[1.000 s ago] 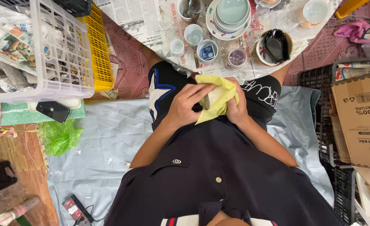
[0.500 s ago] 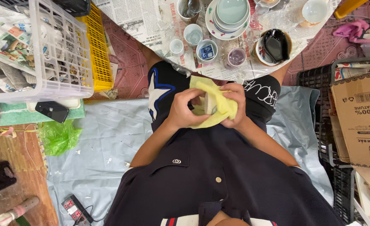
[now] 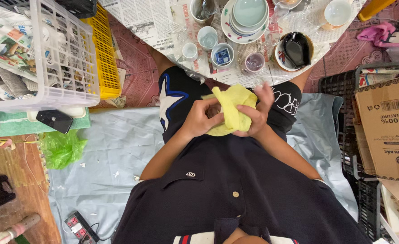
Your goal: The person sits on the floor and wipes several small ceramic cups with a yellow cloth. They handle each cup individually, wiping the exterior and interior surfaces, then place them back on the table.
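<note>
— What are the hands doing?

— Both hands are up over the lap, close together. The left hand [image 3: 202, 118] and the right hand [image 3: 257, 114] are wrapped around a yellow cloth [image 3: 232, 110].

— Are the hands open or closed?

— Closed, both of them. The left hand's fingers curl onto the near side of the cloth. The right hand grips it from the other side, with its fingers bent over the top edge.

— Is something inside the cloth?

— It looks bunched around something small, but the cloth hides it, so I cannot tell what.

— Where is the cloth from each hand?

— Right in between them. It touches both. It lies to the right of the left hand and to the left of the right hand. The cloth stands tall, running from the lap up toward the dishes.

— Which hand is nearer?

— Neither one. They are both on it.

— What is around them?

— Just past the knees is newspaper [image 3: 141, 18] on the floor with dishes on it: a stack of pale green plates [image 3: 249, 16], small cups [image 3: 207, 37], and a black spoon in a bowl [image 3: 296, 49]. A white basket [image 3: 50, 54] sits far to the left, and a cardboard box [image 3: 389, 126] to the right.
</note>
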